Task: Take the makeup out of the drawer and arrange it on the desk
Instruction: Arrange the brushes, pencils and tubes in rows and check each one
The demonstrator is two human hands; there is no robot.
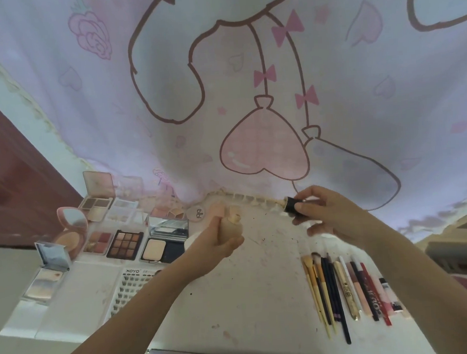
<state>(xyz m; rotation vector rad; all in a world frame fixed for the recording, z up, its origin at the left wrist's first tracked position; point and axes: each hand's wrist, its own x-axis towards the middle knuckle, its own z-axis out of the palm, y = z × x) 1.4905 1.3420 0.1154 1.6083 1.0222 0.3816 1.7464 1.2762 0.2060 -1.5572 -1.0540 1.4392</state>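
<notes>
Holding bottle point(230, 229) in left grip point(220, 240), black cap point(291, 207) pinched in right grip point(324, 212): recap squarely, park upright near counter point(261, 284) back edge.

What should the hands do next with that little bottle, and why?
Probably put the black cap, held by the right hand, back onto the beige bottle gripped by the left hand: its top is open, and closing it prevents spills before arranging it.
</notes>
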